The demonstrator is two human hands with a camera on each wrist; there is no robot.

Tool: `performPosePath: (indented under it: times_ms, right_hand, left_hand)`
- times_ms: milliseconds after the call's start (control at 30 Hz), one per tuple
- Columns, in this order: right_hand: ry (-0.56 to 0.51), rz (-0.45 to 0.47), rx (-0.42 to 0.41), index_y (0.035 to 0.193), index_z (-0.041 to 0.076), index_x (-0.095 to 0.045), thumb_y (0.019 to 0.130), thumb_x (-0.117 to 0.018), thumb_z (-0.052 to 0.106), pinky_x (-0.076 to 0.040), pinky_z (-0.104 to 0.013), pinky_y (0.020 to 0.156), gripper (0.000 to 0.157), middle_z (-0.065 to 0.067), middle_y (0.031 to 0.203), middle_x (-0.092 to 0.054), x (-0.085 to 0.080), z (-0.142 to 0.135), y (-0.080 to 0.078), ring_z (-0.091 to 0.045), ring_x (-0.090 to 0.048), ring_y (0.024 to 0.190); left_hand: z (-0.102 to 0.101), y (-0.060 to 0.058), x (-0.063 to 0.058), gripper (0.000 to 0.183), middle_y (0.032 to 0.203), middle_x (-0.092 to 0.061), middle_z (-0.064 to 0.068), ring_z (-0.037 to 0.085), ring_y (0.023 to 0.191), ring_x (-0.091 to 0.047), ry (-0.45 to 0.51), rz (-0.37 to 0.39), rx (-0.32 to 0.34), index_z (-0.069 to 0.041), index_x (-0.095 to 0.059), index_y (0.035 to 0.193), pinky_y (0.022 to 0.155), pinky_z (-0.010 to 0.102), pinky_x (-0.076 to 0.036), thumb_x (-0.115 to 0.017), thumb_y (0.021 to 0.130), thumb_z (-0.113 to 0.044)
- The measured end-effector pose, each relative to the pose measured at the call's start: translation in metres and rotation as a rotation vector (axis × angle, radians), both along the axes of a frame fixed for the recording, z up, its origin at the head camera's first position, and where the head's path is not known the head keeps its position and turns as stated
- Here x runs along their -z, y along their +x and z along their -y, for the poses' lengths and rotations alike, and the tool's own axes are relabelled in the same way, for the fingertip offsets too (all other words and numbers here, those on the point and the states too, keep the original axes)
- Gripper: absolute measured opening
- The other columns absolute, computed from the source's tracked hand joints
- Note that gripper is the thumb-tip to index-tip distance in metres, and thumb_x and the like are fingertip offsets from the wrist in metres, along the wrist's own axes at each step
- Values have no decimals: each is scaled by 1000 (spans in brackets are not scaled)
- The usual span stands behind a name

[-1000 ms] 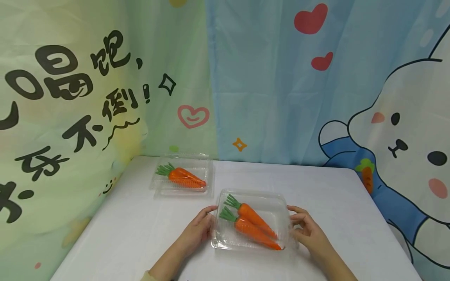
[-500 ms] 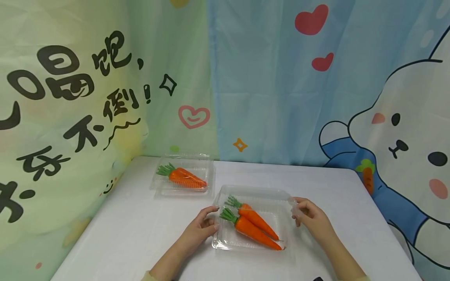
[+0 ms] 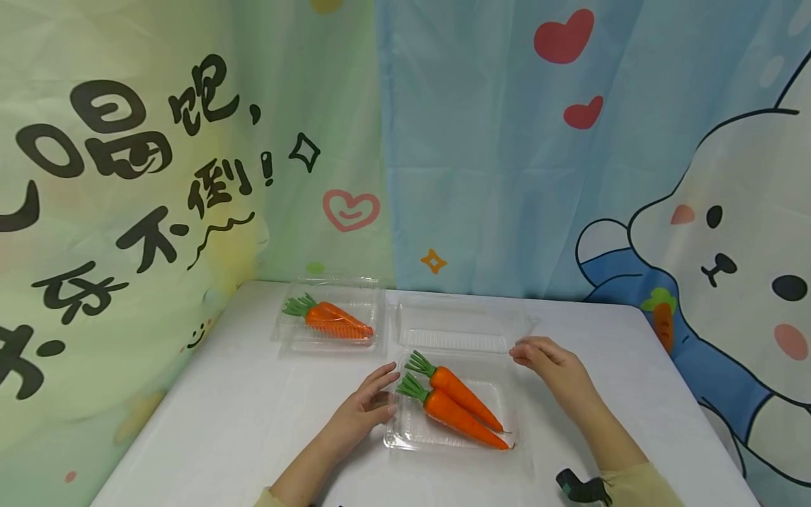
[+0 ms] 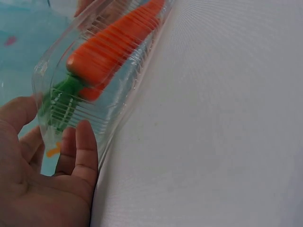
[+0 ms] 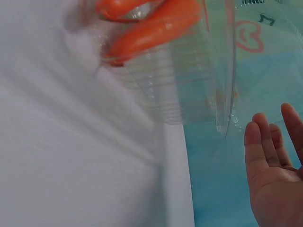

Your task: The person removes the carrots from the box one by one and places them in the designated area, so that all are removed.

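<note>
Two carrots, an upper one (image 3: 467,396) and a lower one (image 3: 457,417) with green tops, lie side by side in a clear plastic clamshell box (image 3: 412,441). Its lid (image 3: 453,319) is folded back, away from the person. Beside the box's left wall is my left hand (image 3: 355,417), its loosely bent fingers right at the plastic; the left wrist view shows the fingertips against the ribbed side below the carrot tops. My right hand (image 3: 557,370) hovers by the lid's near right corner with fingers extended. In the right wrist view nothing is between those fingers.
Another clear clamshell box (image 3: 380,331) with carrots (image 3: 332,320) inside stands behind and to the left, close to the opened lid. The white table (image 3: 621,394) ends at a printed cloth backdrop (image 3: 475,176). A black device (image 3: 581,487) is at the right wrist.
The lid has swung up and back from over the carrots. My right hand has moved away from the person with it, and its fingers have come off the plastic. The left hand stays at the box's side.
</note>
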State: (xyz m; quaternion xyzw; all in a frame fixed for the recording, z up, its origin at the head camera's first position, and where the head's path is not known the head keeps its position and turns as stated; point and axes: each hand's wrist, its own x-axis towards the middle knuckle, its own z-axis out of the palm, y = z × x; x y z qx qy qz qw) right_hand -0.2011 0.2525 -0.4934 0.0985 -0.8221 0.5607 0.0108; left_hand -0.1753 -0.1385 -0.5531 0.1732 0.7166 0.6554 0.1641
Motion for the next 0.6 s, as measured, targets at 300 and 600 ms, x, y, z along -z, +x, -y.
performPosePath:
  times_ms: [300, 600]
  right_hand:
    - [53, 92, -27, 139, 9, -54, 103, -50, 40, -49, -16, 94, 48, -16, 125, -65, -8, -3, -25, -9, -66, 108]
    - [-32, 240, -65, 148, 8, -44, 101, -53, 40, -52, -23, 96, 57, -19, 147, -44, -4, -5, -51, -22, -57, 114]
  left_hand:
    - [0, -1, 0, 61, 164, -21, -9, 29, 126, -48, -8, -3, 12, -22, -42, 149, 87, 25, -52, -66, 94, -15]
    - [0, -1, -3, 62, 164, -20, -7, 26, 125, -49, -6, -15, 20, -19, -41, 150, 88, 25, -52, -66, 94, -16]
